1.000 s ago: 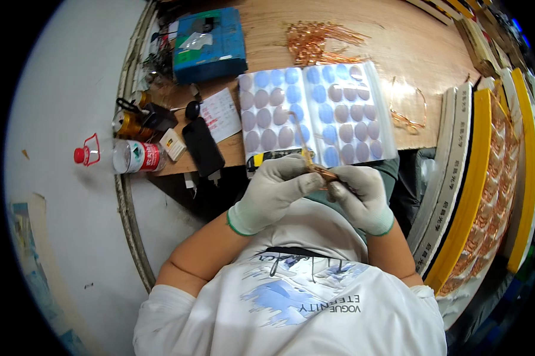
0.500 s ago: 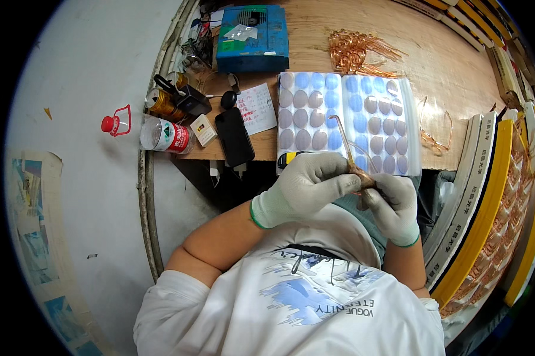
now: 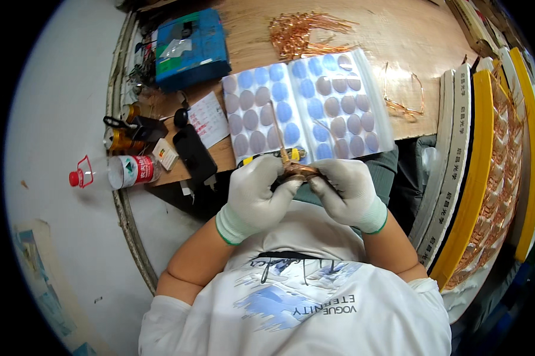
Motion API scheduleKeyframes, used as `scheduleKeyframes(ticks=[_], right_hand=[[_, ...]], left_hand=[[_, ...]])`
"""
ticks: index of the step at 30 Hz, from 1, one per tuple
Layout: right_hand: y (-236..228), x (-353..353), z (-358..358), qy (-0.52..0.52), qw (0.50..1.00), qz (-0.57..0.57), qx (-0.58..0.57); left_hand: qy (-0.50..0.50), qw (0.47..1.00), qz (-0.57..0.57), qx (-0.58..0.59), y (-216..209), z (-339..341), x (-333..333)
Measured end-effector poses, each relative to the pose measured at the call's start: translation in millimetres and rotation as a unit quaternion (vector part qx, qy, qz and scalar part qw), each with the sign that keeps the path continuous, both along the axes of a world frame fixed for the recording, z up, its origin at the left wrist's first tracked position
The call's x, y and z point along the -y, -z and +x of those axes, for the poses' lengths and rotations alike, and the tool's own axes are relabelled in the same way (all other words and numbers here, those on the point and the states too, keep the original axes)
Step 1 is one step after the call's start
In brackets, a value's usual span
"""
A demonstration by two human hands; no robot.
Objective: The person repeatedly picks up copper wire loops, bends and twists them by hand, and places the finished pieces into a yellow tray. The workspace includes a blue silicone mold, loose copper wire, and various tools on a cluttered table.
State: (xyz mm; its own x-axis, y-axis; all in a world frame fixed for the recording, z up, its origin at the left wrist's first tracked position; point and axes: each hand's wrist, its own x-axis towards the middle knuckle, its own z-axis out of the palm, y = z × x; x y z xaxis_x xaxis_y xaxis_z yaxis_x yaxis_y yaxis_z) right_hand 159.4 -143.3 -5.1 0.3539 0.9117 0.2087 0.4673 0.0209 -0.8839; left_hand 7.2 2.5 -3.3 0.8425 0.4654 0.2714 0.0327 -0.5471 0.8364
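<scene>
In front of my chest, both gloved hands grip a copper-coloured pair of glasses (image 3: 301, 171). My left hand (image 3: 252, 193) pinches its left side with thumb and fingers. My right hand (image 3: 347, 188) closes on the other side, with the fingertips of the two hands near each other. One thin temple (image 3: 277, 132) points up and away from me; a paler one shows faintly near my right hand. My fingers hide much of the frame. Just beyond my hands lie white sheets (image 3: 388, 127) with rows of blue and grey-violet discs, and a yellow-and-black tool (image 3: 299, 155) on their near edge.
Copper frame parts (image 3: 306, 37) lie heaped at the back. Another pair of glasses (image 3: 420, 95) rests farther right. On the left are a blue box (image 3: 193, 53), a black phone (image 3: 194, 153), a written paper (image 3: 208, 118) and a bottle (image 3: 138, 171). Yellow-edged trays (image 3: 472, 178) stand right.
My view has shifted, so the table things appear farther left and turned. My right hand has come up level with my left, and the glasses are turned between them.
</scene>
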Motion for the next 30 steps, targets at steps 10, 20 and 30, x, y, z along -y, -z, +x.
scheduleKeyframes(ticks=[10,20,30], right_hand=[[35,28,107,0.092,0.969,-0.134,0.185],[140,70,232,0.235,0.829,-0.272,0.428],[86,13,210,0.231,0.869,-0.258,0.353]], left_hand=[[0.255,0.960,0.045,-0.103,26,129,-45],[-0.177,0.896,-0.176,-0.368,184,297,-280],[-0.201,0.815,-0.542,0.029,121,227,-262]])
